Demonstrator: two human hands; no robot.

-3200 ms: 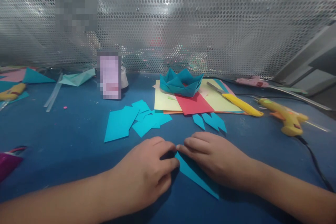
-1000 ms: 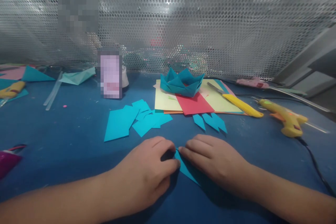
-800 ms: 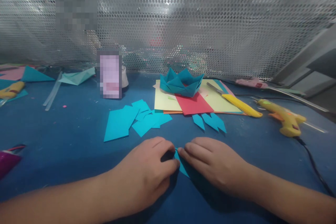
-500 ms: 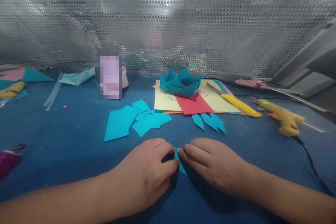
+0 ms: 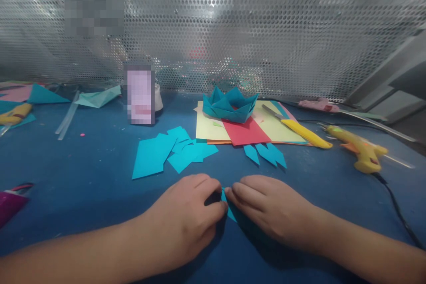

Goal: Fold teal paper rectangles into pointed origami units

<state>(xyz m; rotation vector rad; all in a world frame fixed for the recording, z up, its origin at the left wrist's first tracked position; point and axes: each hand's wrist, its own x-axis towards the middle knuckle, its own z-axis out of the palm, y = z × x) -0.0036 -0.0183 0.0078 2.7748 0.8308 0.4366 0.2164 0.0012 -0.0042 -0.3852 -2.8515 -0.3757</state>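
Observation:
Between my two hands, low in the middle of the view, is a small piece of blue paper (image 5: 229,211), mostly covered by fingers. My left hand (image 5: 195,217) is closed with its fingertips on the paper's left edge. On the other side my right hand (image 5: 266,202) is closed too, fingers pressed together against the paper. Just beyond them lie several blue paper squares (image 5: 149,155) in a loose pile. Several narrow pointed blue paper pieces (image 5: 252,155) rest to the right of the pile. Farther back stands a folded blue paper ring with points (image 5: 229,104).
A yellow-handled cutter (image 5: 304,133) lies across a stack of coloured paper sheets (image 5: 209,128), topped by a red piece (image 5: 248,133). At right is a yellow glue gun (image 5: 361,148) with a black cord. Glue sticks (image 5: 66,115) lie at left. A perforated metal panel (image 5: 233,31) closes off the back.

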